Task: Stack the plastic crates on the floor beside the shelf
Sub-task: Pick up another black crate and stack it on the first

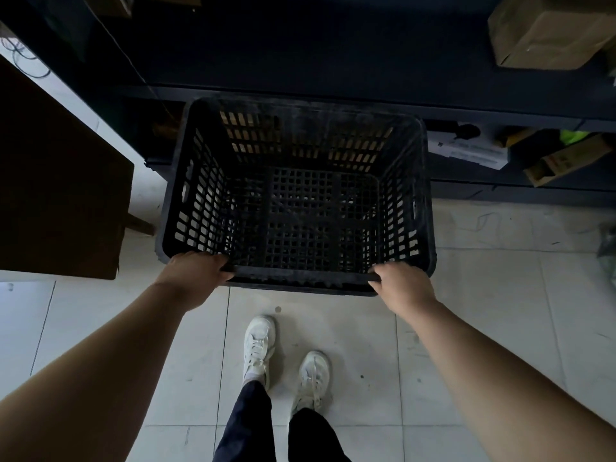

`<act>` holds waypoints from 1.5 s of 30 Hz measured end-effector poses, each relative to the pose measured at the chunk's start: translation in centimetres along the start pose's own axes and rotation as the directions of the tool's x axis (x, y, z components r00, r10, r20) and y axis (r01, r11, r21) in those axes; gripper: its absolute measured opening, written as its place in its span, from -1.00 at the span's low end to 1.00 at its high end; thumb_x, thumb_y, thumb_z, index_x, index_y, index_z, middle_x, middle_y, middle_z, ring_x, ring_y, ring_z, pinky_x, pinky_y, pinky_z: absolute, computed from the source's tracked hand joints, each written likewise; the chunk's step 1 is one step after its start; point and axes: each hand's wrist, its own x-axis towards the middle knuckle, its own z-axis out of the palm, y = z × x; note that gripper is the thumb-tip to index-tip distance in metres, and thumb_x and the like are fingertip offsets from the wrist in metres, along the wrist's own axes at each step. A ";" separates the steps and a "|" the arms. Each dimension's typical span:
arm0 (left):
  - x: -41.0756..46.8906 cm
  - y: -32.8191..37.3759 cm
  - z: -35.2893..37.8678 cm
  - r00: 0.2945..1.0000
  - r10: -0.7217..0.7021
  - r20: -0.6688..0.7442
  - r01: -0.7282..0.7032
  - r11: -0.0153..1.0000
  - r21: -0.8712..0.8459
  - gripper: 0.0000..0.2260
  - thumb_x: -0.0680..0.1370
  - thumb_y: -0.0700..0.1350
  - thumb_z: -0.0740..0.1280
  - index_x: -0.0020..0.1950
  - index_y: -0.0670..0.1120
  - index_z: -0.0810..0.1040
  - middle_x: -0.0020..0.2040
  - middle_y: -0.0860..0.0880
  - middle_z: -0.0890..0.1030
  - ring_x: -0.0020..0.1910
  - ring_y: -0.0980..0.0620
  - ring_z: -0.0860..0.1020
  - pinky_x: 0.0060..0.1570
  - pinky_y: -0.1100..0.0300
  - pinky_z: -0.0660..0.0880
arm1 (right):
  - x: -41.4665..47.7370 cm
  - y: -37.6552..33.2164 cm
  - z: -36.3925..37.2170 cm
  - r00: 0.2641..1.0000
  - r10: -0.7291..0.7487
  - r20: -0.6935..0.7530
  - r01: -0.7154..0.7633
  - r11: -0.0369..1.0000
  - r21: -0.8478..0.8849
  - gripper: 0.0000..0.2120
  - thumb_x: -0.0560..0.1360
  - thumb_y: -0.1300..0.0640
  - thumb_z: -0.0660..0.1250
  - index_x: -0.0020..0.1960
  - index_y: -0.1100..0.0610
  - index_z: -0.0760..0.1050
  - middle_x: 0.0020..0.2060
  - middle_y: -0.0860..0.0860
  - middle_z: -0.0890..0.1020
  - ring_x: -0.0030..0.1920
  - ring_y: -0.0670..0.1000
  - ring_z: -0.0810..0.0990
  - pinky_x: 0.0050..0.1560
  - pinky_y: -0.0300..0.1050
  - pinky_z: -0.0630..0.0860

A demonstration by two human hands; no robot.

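Observation:
A black plastic crate [296, 161] with slotted walls and a grid bottom fills the middle of the head view, in front of a dark shelf [300, 61]. My left hand [195, 275] grips the near rim at its left corner. My right hand [403, 283] grips the same rim at the right corner. Both sets of fingers curl over the edge. Nothing lies inside the crate. Whether it rests on the floor or hangs above it I cannot tell.
A large brown cardboard box [56, 181] stands close on the left. Cardboard boxes [546, 31] and packages [563, 158] sit on the shelf levels at right. My two white shoes [283, 355] stand on the pale tiled floor [483, 295] behind the crate.

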 end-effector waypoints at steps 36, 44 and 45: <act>0.2 3.4 1.0 0.834 -0.359 0.420 0.147 -0.589 -0.795 -0.68 0.55 -0.29 0.26 0.30 -0.28 0.42 0.15 -0.24 0.60 -0.04 -0.11 0.64 -0.33 0.12 0.63 | -0.9 -4.6 -1.7 0.694 0.375 0.614 -0.190 -0.727 0.659 -0.91 0.50 0.39 0.25 -0.04 0.25 0.46 -0.06 0.20 0.62 0.00 0.16 0.62 0.04 0.20 0.58; -1.6 3.8 0.7 0.833 -0.367 0.414 0.134 -0.592 -0.795 -0.72 0.55 -0.30 0.23 0.27 -0.22 0.46 0.13 -0.21 0.63 -0.02 -0.12 0.65 -0.22 0.06 0.65 | -2.7 -4.9 -2.5 0.696 0.388 0.604 -0.157 -0.739 0.655 -0.87 0.50 0.42 0.23 -0.05 0.23 0.47 -0.10 0.17 0.62 -0.08 0.12 0.62 -0.15 0.15 0.61; -1.8 3.9 0.8 0.835 -0.366 0.411 0.133 -0.590 -0.796 -0.72 0.55 -0.30 0.24 0.27 -0.23 0.46 0.11 -0.21 0.63 -0.04 -0.11 0.66 -0.23 0.07 0.65 | -2.9 -5.0 -2.4 0.698 0.388 0.602 -0.157 -0.738 0.657 -0.87 0.50 0.41 0.23 -0.06 0.23 0.47 -0.11 0.17 0.62 -0.09 0.11 0.62 -0.15 0.14 0.61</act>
